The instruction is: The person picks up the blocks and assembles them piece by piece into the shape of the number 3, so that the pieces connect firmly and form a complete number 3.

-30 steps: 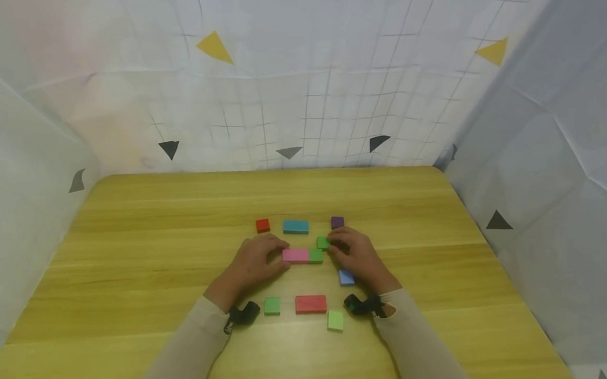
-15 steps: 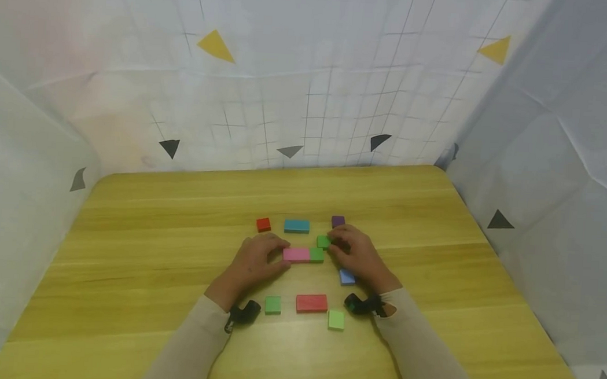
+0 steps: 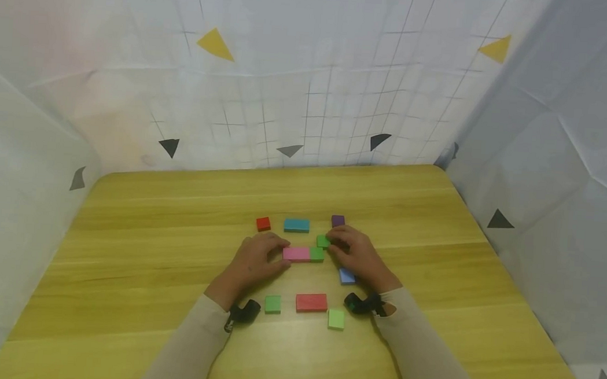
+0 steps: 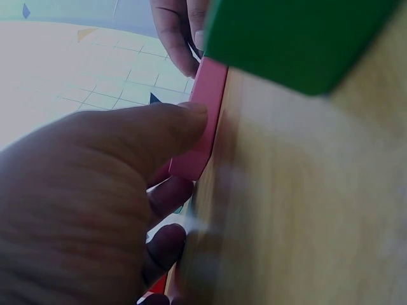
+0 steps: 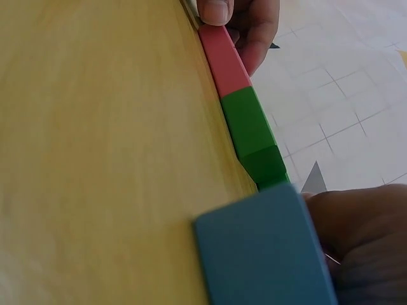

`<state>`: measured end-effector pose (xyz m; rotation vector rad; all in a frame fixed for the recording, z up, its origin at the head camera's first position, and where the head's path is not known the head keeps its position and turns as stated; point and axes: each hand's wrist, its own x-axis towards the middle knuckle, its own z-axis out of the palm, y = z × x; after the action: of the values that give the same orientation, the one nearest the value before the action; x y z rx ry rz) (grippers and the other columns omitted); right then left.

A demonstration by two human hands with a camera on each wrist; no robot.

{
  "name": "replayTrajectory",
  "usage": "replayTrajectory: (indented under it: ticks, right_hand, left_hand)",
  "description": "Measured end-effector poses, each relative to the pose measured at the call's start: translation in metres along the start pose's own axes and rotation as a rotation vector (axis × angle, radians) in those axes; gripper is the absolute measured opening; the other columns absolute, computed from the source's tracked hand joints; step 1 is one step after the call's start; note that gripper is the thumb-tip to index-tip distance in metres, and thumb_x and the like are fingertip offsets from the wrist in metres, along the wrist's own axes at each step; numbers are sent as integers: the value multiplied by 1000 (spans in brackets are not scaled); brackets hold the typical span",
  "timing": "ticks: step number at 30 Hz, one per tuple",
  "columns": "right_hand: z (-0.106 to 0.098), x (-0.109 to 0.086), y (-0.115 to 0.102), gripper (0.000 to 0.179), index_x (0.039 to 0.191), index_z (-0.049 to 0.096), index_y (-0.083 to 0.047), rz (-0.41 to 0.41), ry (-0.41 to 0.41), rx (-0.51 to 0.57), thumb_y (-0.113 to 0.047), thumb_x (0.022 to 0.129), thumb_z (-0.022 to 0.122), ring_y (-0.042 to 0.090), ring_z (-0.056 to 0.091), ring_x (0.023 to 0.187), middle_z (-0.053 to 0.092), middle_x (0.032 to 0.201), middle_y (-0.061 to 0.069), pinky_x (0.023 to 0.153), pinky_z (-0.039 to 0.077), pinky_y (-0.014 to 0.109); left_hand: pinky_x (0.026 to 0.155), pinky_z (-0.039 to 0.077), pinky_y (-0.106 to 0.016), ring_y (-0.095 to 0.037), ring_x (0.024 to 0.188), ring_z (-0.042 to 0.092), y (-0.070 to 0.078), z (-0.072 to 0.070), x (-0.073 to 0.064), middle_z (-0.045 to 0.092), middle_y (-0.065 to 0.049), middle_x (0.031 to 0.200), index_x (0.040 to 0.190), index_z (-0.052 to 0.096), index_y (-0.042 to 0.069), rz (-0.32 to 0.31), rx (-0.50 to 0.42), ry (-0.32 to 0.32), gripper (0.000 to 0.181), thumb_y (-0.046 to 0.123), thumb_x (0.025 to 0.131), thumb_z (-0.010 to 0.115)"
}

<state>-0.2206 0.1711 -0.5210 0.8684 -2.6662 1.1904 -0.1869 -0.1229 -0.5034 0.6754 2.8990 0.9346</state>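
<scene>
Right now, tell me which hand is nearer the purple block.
Right. The right hand is just in front of the purple block; the left hand is farther left, at the pink block.

No legible text, no readable label, brand or number, on blocks [image 3: 311, 303], table [image 3: 145, 296] or backdrop [image 3: 271, 37].

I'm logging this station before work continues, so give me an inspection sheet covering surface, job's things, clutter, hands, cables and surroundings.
Surface: wood-grain table.
Job's things: pink block end to end with a green block; second green block just beyond.
Clutter: red block, teal block, purple block, blue block, third green block, long red block, lime block.
Hands: left hand pinches the pink block's left end; right hand seems to pinch the second green block.
Cables: nothing seen.
Surroundings: pale cloth with grid lines and triangles.
</scene>
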Motion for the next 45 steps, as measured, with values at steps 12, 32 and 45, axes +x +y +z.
replayTrajectory:
  ticks: [12, 32, 45]
  right_hand:
    - [-2, -3, 2, 29, 122, 68, -9, 13, -5, 30, -16, 94, 70, 18, 62, 107, 62, 126, 4, 92, 54, 39]
    - [-12, -21, 4, 24, 118, 69, -10, -44, -24, 20, -14, 94, 69, 14, 61, 107, 65, 117, -2, 94, 52, 39]
    - [-25, -41, 7, 19, 113, 72, -15, -21, -35, -15, -18, 94, 70, 11, 63, 103, 67, 111, -7, 92, 53, 38]
  left_hand:
    - [106, 40, -47, -17, 120, 56, -3, 2, 2, 66, 7, 120, 125, 68, 21, 8, 11, 4, 43, 45, 89, 72]
    - [106, 40, -49, -19, 121, 57, -3, 0, 0, 66, 4, 121, 125, 68, 19, 5, -8, 0, 43, 42, 89, 73]
    - [107, 38, -47, -18, 122, 55, -4, 0, 1, 66, 5, 122, 125, 67, 20, 6, -22, -7, 43, 42, 88, 73]
